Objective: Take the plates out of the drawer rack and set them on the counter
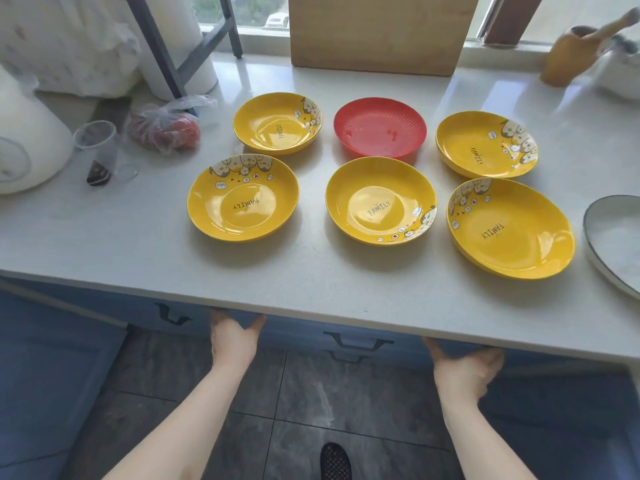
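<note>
Several yellow "FAMILY" plates lie on the white counter (311, 282) in two rows: back left (277, 124), back right (485, 145), front left (242, 199), front middle (381, 200), front right (509, 228). A red plate (380, 128) sits in the back row between two yellow ones. My left hand (233, 336) and my right hand (462, 370) reach under the counter's front edge toward the blue drawer front (298, 329). Both hold nothing, thumbs spread; the fingertips are hidden under the counter. The drawer's inside and rack are out of sight.
A grey-rimmed white plate (613, 244) lies at the right edge. A bag of red fruit (166, 128), a clear cup (98, 150) and a white appliance (24, 140) stand at left. A wooden board (377, 29) leans at the back. Drawer handles (360, 342) show below.
</note>
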`<state>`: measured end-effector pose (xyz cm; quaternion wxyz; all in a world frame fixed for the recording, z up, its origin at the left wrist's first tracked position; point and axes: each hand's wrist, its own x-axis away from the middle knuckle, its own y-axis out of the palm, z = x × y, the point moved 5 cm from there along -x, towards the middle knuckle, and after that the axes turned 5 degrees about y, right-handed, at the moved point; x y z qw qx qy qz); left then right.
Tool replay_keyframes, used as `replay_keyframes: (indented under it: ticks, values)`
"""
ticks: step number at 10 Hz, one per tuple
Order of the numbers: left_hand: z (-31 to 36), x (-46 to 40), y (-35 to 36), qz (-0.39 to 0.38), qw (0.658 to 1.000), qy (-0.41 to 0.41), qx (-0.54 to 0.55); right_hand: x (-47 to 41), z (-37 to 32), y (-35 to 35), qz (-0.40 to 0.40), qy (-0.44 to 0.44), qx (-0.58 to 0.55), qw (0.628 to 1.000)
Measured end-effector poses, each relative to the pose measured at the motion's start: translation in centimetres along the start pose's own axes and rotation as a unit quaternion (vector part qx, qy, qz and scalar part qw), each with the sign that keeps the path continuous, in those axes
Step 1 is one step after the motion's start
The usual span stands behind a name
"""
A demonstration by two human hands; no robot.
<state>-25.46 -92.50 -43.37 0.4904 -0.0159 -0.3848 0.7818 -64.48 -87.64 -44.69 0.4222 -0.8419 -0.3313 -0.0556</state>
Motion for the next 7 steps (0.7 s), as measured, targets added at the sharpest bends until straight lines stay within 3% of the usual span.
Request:
replay_keyframes:
  ticks: [2, 4, 7]
  values:
    - [0.6, -0.2, -0.2, -0.008, 1.0, -0.004, 0.004, -0.4, -0.2, -0.3, -0.001, -0.001, 0.012, 1.0]
    - [1.2, 0.9, -2.4, -0.062, 0.998, 0.01, -0.025, 0.1, -1.0, -2.4, -0.011, -0.003, 0.033, 0.999]
    - [4.1, 7.4, -9.3, -0.112, 0.979, 0.159, -0.064, 6.4, -2.4, -9.3, -0.047, -0.089, 0.05, 0.994]
